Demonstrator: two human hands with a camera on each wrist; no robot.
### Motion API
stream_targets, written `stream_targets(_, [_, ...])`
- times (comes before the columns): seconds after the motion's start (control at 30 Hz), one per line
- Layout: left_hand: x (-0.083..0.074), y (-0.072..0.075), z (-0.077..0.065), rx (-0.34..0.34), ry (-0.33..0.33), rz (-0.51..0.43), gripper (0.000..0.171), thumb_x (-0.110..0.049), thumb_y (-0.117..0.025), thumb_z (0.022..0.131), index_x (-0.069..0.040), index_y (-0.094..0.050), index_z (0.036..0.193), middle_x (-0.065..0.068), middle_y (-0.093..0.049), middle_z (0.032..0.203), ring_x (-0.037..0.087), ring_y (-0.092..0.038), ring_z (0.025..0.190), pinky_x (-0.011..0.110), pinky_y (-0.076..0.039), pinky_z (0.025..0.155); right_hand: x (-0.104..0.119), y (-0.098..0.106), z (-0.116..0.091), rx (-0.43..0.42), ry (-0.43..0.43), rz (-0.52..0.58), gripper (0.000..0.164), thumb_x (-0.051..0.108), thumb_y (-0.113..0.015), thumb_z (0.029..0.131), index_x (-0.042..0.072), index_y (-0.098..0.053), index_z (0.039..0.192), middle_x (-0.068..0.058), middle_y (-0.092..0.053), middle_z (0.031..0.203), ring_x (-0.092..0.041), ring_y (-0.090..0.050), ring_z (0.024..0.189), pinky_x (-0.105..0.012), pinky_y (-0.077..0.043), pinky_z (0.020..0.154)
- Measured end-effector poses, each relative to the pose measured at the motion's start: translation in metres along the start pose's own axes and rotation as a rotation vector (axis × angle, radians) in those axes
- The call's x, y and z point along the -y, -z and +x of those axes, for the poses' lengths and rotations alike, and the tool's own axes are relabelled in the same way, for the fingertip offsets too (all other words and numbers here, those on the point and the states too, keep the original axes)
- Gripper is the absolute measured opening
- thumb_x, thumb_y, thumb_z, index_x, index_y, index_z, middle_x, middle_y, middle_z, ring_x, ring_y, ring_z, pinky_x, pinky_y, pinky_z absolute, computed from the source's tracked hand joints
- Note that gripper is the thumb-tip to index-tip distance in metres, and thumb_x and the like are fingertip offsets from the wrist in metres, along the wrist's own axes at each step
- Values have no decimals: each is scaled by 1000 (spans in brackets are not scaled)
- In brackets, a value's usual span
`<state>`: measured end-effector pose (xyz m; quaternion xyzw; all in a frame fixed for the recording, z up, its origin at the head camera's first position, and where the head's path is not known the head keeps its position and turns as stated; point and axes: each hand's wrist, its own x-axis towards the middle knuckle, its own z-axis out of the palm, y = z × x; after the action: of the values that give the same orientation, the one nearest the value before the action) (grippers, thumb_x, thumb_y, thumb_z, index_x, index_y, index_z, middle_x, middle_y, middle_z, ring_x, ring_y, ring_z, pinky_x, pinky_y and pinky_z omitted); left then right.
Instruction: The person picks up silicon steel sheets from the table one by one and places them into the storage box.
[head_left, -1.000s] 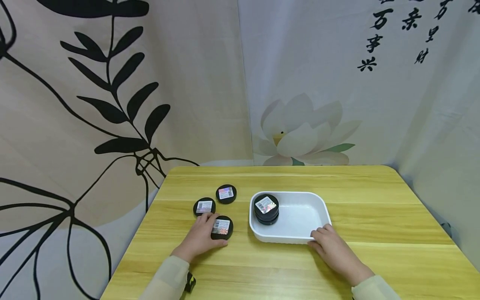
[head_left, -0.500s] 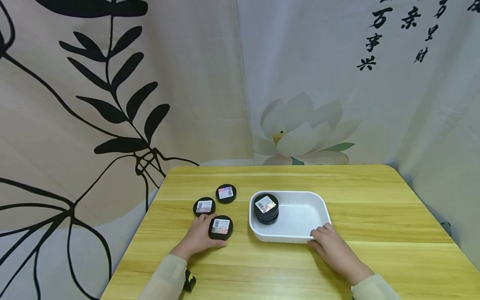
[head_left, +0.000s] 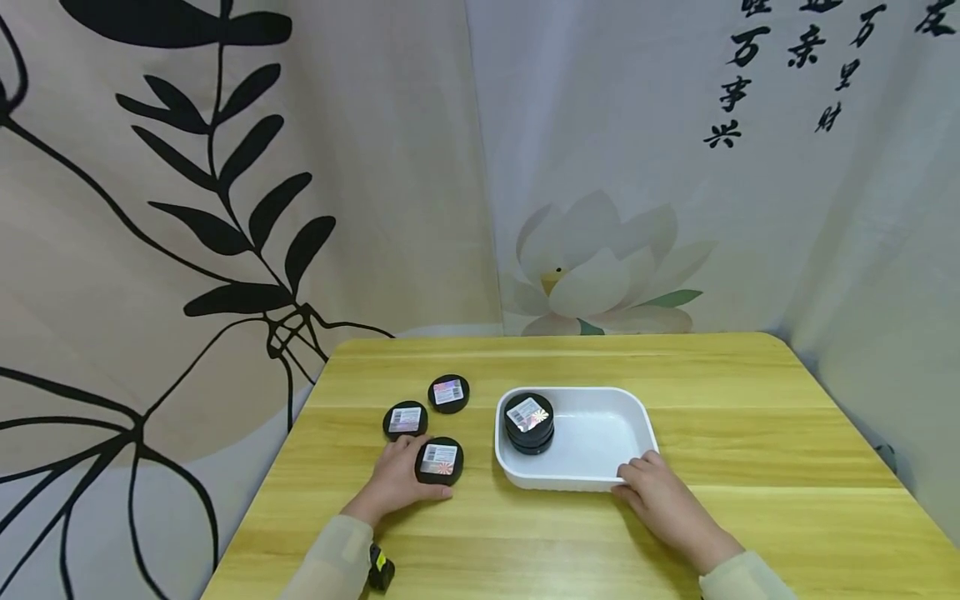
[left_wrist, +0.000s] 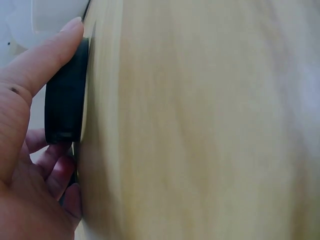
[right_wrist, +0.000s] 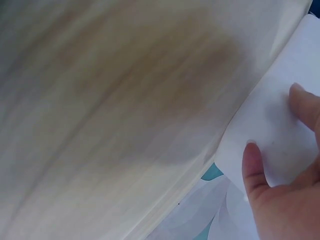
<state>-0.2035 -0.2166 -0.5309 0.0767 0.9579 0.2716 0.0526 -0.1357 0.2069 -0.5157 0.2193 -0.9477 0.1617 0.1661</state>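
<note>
In the head view my left hand (head_left: 401, 479) holds a flat round black container (head_left: 439, 461) with a white label, thumb on the near side and fingers on the far side. The left wrist view has the container's dark side wall (left_wrist: 67, 95) close above the wood, a thin gap beside it. My right hand (head_left: 663, 504) pinches the near right corner of a white tray (head_left: 577, 483); in the right wrist view its thumb and a finger lie against the tray's white wall (right_wrist: 280, 135). Inside the tray, at the left, stands a stack of black round containers (head_left: 529, 425).
Two more labelled black containers lie on the wooden table (head_left: 570, 550) beyond my left hand, a nearer one (head_left: 406, 419) and a farther one (head_left: 448, 393). A small black and yellow object (head_left: 381, 568) sits by my left sleeve. A printed curtain (head_left: 405, 167) hangs behind.
The left hand's fingers have shifted slightly left, and more of the held container's top shows. The right hand and tray stay put. The whole head view has tilted a little.
</note>
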Motion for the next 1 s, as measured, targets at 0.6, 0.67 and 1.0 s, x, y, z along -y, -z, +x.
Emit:
stream_targets(0.6, [-3, -4, 1, -15, 20, -50, 104, -54, -94, 60, -11, -52, 145, 13, -53, 131, 34, -48, 120, 57, -38, 103, -1, -1, -1, 13, -11, 1, 22, 19, -81, 83, 24, -61, 79, 18, -56, 77, -5, -42, 82, -25, -43, 73])
stream_targets(0.67, [-4, -4, 1, -16, 16, -58, 104, -53, -94, 60, -10, -52, 144, 12, -53, 131, 33, -48, 119, 56, -40, 103, -1, -1, -1, 10, -9, 1, 22, 19, -81, 83, 24, -61, 79, 18, -55, 77, -5, -42, 82, -25, -43, 72])
stream_targets(1.0, [-11, -2, 2, 4, -5, -120, 104, -48, -96, 59, -8, -53, 144, 13, -51, 132, 32, -46, 121, 57, -44, 102, -1, -1, -1, 24, -19, 9, 22, 19, -80, 84, 25, -59, 78, 18, -54, 76, -5, -41, 82, -25, -42, 72])
